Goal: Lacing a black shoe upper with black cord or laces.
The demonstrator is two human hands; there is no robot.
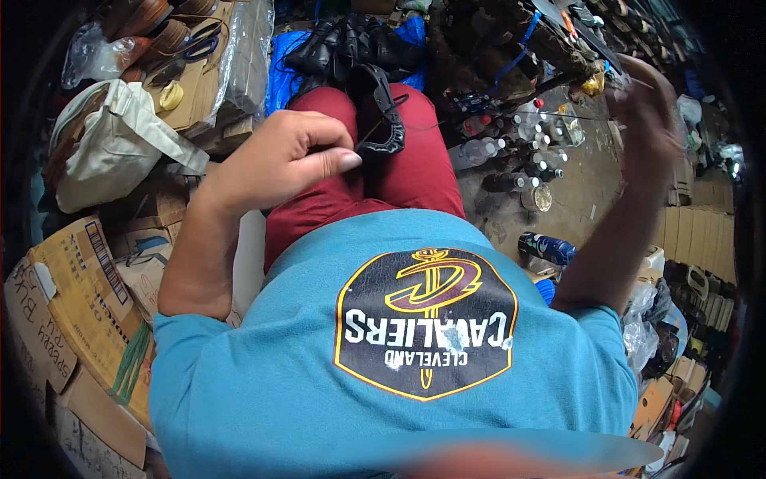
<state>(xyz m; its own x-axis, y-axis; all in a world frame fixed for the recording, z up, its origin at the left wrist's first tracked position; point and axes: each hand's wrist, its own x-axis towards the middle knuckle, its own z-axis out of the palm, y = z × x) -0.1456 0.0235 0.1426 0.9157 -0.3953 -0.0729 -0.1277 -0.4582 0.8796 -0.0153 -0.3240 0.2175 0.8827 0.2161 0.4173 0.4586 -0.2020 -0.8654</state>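
A black shoe (384, 120) rests between my knees, its opening facing up and a dark lace or thread lying over its edge. My left hand (291, 152) is closed beside the shoe, thumb against the bent fingers. A thin dark strand runs from these fingertips to the shoe. My right hand (648, 120) is raised far out to the right, smeared by motion, so its fingers cannot be read. A thin thread (519, 120) stretches from near the shoe toward the right hand. Whether that hand grips it is unclear.
Black shoes (351, 48) sit on a blue sheet beyond my knees. Several bottles (531, 152) stand on the floor at right, near a dark cluttered bench (511, 60). Left are a cream cloth bag (112, 148), scissors (201, 44) and cardboard boxes (88, 271). A dark blue bottle (546, 247) lies right.
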